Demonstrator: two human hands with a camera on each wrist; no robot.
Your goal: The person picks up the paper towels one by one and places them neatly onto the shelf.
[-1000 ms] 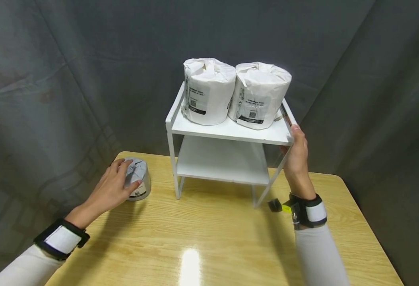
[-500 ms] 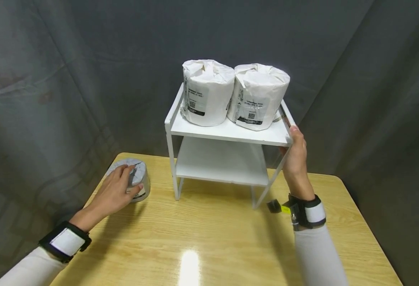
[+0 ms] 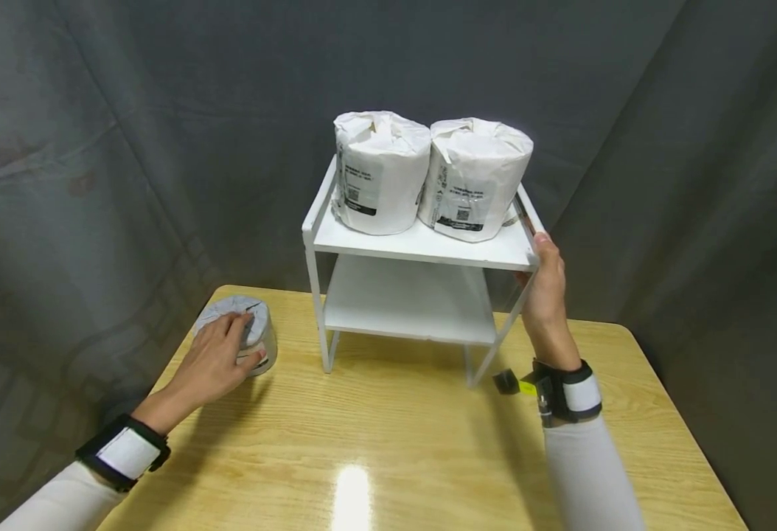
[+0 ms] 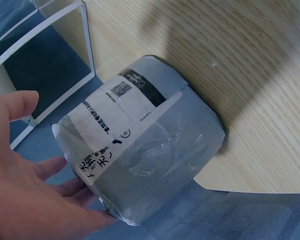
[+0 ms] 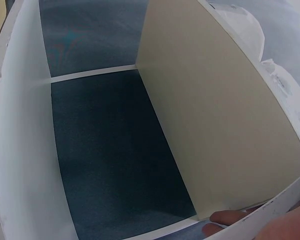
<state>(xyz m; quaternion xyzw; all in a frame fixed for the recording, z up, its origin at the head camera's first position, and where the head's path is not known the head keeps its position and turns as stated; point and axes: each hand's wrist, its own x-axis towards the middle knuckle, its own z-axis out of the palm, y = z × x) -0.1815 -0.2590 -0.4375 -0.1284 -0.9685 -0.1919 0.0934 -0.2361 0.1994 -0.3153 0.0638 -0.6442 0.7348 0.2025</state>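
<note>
A wrapped toilet roll stands upright on the table at the far left. My left hand reaches over it, fingertips at its top end. In the left wrist view the fingers lie along the end of the toilet roll, while the thumb stands off from it. My right hand grips the right side rail of a white two-tier shelf, thumb above and fingers below. Two more wrapped toilet rolls, one left and one right, stand side by side on its top tier.
The wooden table carries the shelf near its back edge. A grey curtain hangs behind and at both sides. Between the shelf's left legs and the single roll lies a narrow strip of table.
My left hand has shifted slightly right and down, fingers now further over the roll's top. My right hand keeps its grip on the shelf rail. The head view has shifted a little.
</note>
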